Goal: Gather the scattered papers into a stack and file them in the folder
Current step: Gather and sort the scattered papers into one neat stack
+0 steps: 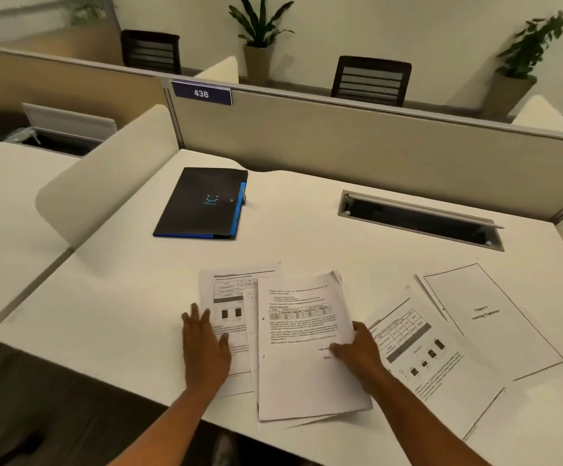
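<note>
Left hand (204, 344) flat and open on one paper (226, 297), right hand (357, 351) pinching the middle stack (303, 348), folder (203, 203) well apart.

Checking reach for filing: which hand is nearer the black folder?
Left. The left hand lies almost straight below the black folder; the right hand is farther right.

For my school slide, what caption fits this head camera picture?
Two hands, left hand and right hand, gather scattered papers beside a closed black folder.
</note>
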The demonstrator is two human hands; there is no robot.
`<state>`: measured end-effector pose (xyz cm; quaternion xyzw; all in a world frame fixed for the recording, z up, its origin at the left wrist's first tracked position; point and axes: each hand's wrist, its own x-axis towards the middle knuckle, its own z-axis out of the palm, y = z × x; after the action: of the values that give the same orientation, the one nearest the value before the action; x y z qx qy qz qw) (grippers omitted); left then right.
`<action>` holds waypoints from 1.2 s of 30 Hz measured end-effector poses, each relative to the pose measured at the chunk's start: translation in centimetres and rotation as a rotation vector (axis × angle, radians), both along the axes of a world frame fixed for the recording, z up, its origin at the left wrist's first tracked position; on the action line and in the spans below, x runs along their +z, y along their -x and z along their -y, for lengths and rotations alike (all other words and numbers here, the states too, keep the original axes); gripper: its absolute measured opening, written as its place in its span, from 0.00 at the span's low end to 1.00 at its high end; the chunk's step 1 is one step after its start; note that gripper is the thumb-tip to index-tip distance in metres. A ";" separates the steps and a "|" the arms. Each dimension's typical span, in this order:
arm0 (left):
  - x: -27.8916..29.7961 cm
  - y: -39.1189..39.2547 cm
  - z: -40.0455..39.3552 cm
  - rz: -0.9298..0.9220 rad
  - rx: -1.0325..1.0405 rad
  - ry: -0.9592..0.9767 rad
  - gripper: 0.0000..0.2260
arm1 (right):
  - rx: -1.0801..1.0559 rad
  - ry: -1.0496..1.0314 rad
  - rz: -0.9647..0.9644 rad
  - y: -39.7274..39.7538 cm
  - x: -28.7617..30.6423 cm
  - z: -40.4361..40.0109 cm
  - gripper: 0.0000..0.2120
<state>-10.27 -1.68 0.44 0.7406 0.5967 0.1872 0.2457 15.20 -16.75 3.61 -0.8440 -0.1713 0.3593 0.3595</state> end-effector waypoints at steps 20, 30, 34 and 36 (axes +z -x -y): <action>1.3 2.8 -5.8 0.059 0.018 0.344 0.06 | -0.343 -0.192 -0.404 2.3 0.4 -4.1 0.18; 1.1 3.4 -9.0 0.286 0.043 0.556 0.15 | -0.337 -0.159 -0.297 7.2 -1.5 -6.3 0.15; 1.7 2.5 -9.5 0.343 -0.119 0.583 0.25 | -0.251 -0.108 -0.175 8.7 -1.8 -7.2 0.17; 2.2 2.0 -9.6 0.360 -0.197 0.614 0.29 | -0.233 -0.098 -0.148 9.6 -1.7 -7.8 0.17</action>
<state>-12.24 7.92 2.67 0.6415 0.4981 0.1022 0.5743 5.57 -8.97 1.93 -0.8107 -0.0626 0.3678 0.4512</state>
